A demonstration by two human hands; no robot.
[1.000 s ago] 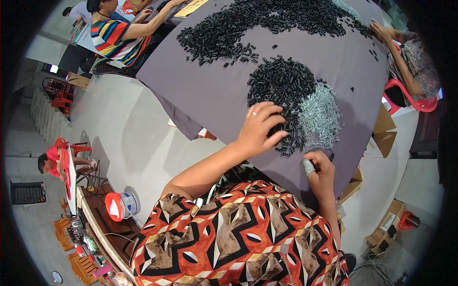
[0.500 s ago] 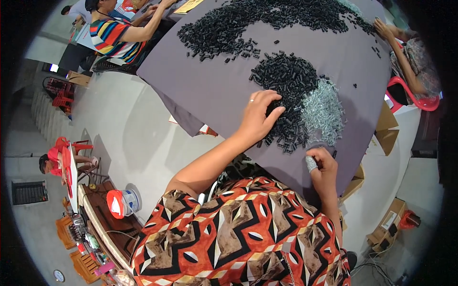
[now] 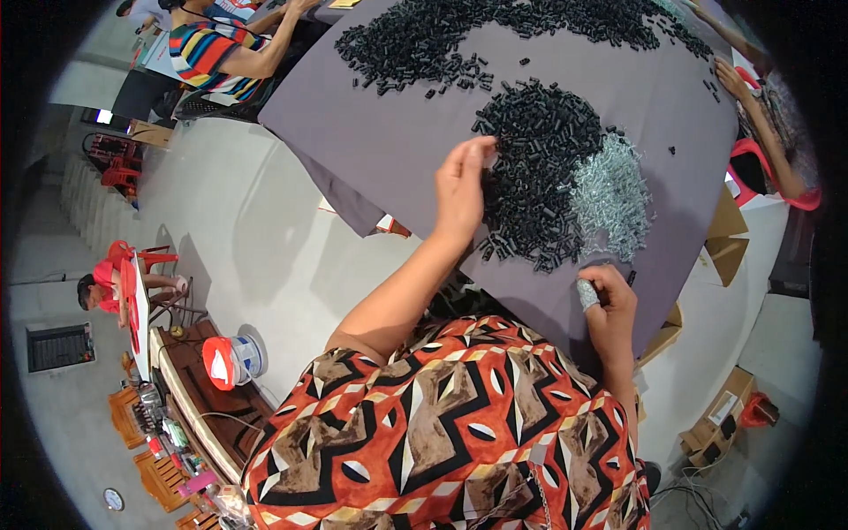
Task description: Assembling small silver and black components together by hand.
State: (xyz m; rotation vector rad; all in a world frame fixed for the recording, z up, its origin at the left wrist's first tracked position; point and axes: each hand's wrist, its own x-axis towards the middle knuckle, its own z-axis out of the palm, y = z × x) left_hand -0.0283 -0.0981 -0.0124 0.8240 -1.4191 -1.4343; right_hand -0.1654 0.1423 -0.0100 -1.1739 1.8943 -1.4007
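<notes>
My left hand [image 3: 461,187] is at the left edge of a pile of small black cylindrical plastic pieces [image 3: 539,159]. Its thumb lies against the fingers; anything between the fingertips is too small to make out. Against the right side of the black pile lies a heap of thin, shiny silvery pieces [image 3: 611,194]. Below that heap, near the table's front edge, my right hand [image 3: 612,307] is closed, fingers curled inward. A grey speckled covering [image 3: 586,295] shows at its thumb; whatever the fingers grip is hidden.
A grey cloth covers the table [image 3: 380,132]. A larger spread of black pieces [image 3: 406,44] runs along its far side. One person in a striped shirt [image 3: 221,53] sits far left; another person's hand [image 3: 731,81] rests at the right edge. Cardboard boxes [image 3: 726,234] stand at right.
My left hand has drawn back from the black pieces, its spread thumb and fingers coming together. My right hand stays closed near the silvery heap. The view has shifted slightly.
</notes>
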